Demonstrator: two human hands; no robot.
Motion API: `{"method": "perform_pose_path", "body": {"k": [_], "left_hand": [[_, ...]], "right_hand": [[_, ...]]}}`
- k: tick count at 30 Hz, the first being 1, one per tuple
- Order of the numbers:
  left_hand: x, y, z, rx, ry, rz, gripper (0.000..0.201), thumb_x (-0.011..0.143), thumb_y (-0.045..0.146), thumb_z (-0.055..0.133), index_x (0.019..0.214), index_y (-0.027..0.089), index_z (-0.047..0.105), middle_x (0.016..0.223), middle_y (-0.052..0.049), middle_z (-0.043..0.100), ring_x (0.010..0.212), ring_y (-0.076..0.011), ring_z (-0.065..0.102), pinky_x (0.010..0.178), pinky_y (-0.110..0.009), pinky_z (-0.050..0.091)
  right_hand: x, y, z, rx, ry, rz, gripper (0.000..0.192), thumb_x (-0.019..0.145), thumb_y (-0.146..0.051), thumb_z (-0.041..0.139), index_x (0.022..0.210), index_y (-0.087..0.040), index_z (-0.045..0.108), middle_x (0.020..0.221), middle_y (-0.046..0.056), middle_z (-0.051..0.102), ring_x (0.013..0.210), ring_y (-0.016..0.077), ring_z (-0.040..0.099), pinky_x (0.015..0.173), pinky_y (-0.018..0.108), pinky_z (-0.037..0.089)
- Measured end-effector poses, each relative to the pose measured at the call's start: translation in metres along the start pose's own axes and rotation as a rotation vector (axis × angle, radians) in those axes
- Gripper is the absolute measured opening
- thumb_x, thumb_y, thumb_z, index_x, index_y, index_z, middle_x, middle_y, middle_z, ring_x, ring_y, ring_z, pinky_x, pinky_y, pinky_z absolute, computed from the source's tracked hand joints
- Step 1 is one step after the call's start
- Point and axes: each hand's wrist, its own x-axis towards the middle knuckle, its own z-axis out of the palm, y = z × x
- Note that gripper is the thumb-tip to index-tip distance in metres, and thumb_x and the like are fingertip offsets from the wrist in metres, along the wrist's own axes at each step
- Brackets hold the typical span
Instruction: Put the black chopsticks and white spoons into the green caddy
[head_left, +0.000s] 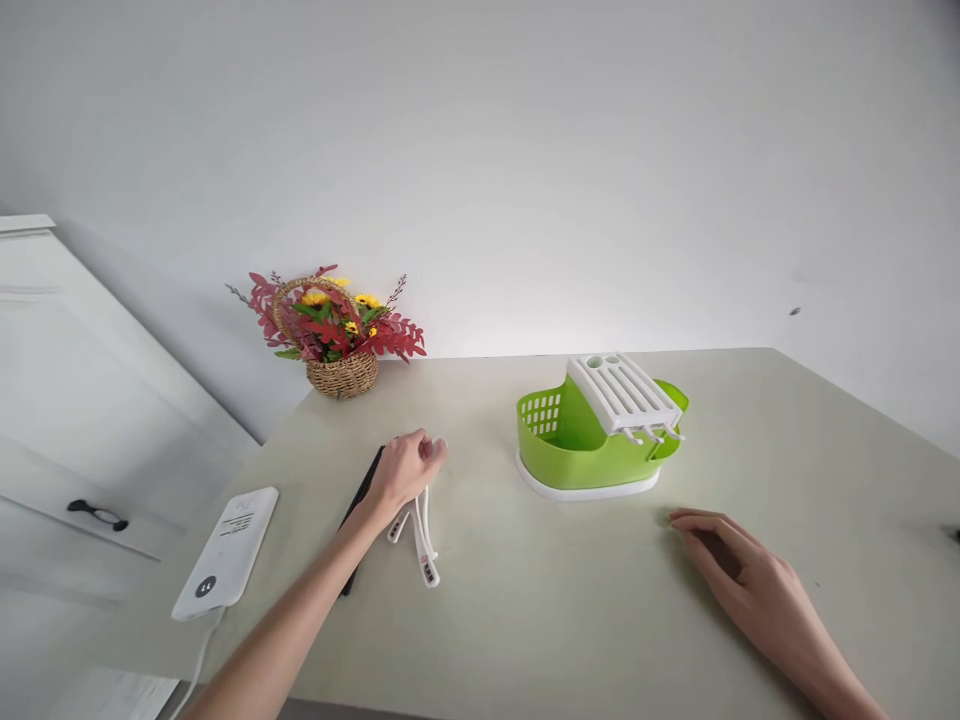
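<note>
My left hand (409, 467) is closed round white spoons (422, 545). Their slim handles, with dark printed marks near the ends, stick out below the fingers toward me, and a rounded white end shows past the fingertips. Partly under this hand and wrist lies a black, thin, stick-like bundle (365, 490); its middle is hidden. My right hand (742, 570) lies loosely curved on the table with nothing in it, a gap showing between thumb and fingers. Beyond it stands a green utensil caddy (581, 465) with a white slotted top (626, 392), hooks on its near side and a white base.
A wicker basket (343, 376) of red and yellow flowers stands at the back left of the pale table (525, 620). On the left edge lies a white power bank (226, 553) with a cable attached. A white cabinet (90, 420) stands left of the table.
</note>
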Motion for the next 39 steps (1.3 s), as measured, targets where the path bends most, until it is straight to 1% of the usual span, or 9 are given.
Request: {"method": "perform_pose_path", "body": {"k": [8,13,18,22,25,29,34,36,39], "left_hand": [[-0.005,-0.007,-0.002,-0.003,0.174,0.113,0.025,0.094,0.046,0.049,0.083,0.024,0.055,0.086,-0.002,0.069,0.079,-0.0191,0.067,0.074,-0.027,0.045],[-0.004,-0.011,-0.002,0.138,0.178,0.118,0.024,0.096,0.044,0.047,0.093,0.023,0.058,0.096,-0.004,0.07,0.081,-0.0201,0.068,0.062,-0.026,0.041],[-0.005,-0.022,-0.015,0.222,0.18,0.274,0.023,0.095,0.042,0.05,0.097,0.023,0.061,0.1,-0.004,0.07,0.071,-0.0187,0.066,0.057,-0.027,0.039],[0.002,-0.019,-0.033,0.137,0.325,0.343,0.019,0.097,0.037,0.048,0.096,0.022,0.06,0.101,-0.006,0.067,0.087,-0.0225,0.066,0.076,-0.032,0.048],[0.013,0.024,-0.044,-0.076,0.536,0.346,0.017,0.099,0.033,0.045,0.096,0.022,0.057,0.104,-0.009,0.065,0.106,-0.0257,0.062,0.098,-0.04,0.047],[0.021,0.133,-0.047,-0.287,0.554,0.47,0.016,0.099,0.034,0.05,0.107,0.021,0.057,0.111,-0.009,0.066,0.112,-0.0237,0.06,0.105,-0.042,0.045],[0.026,0.252,-0.031,-0.198,0.271,0.516,0.051,0.102,0.053,0.043,0.134,0.014,0.051,0.142,-0.02,0.056,0.146,-0.0324,0.039,0.122,-0.052,0.027],[0.032,0.273,-0.023,-0.09,0.117,0.462,0.068,0.101,0.059,0.039,0.143,0.006,0.045,0.153,-0.026,0.046,0.152,-0.0392,0.028,0.124,-0.058,0.02],[0.048,0.274,-0.018,0.029,-0.056,0.42,0.074,0.101,0.057,0.032,0.15,0.002,0.038,0.161,-0.028,0.034,0.154,-0.0425,0.022,0.124,-0.061,0.017]], "right_hand": [[0.002,-0.008,-0.002,0.041,0.004,0.034,0.026,0.093,-0.047,0.05,0.104,-0.031,0.067,0.123,0.001,0.072,0.103,0.0212,0.069,0.084,0.029,0.053],[0.004,-0.014,-0.004,0.073,0.015,0.02,0.025,0.094,-0.046,0.05,0.102,-0.03,0.068,0.121,0.002,0.073,0.102,0.0211,0.069,0.085,0.029,0.053],[0.005,-0.014,-0.004,0.096,0.008,0.008,0.026,0.095,-0.045,0.048,0.103,-0.029,0.068,0.122,0.003,0.072,0.103,0.0214,0.068,0.085,0.03,0.053],[0.005,-0.012,-0.004,0.114,0.004,0.019,0.025,0.096,-0.044,0.048,0.105,-0.03,0.067,0.12,0.002,0.072,0.099,0.0201,0.067,0.084,0.029,0.051],[0.006,-0.013,-0.005,0.133,-0.008,0.02,0.024,0.095,-0.042,0.048,0.106,-0.03,0.066,0.118,0.002,0.072,0.095,0.0201,0.067,0.082,0.03,0.051],[0.006,-0.014,-0.007,0.155,-0.01,0.014,0.024,0.096,-0.04,0.047,0.106,-0.028,0.065,0.118,0.004,0.072,0.094,0.0215,0.066,0.084,0.032,0.05],[0.007,-0.016,-0.007,0.169,0.003,-0.006,0.026,0.096,-0.039,0.045,0.104,-0.026,0.066,0.116,0.006,0.072,0.1,0.0229,0.065,0.088,0.035,0.049],[0.008,-0.017,-0.006,0.174,0.016,0.004,0.026,0.095,-0.039,0.045,0.103,-0.025,0.066,0.115,0.007,0.072,0.1,0.0228,0.066,0.088,0.035,0.049],[0.008,-0.017,-0.005,0.171,0.025,0.02,0.028,0.094,-0.039,0.045,0.103,-0.025,0.067,0.114,0.006,0.072,0.099,0.0226,0.066,0.089,0.035,0.05]]}}
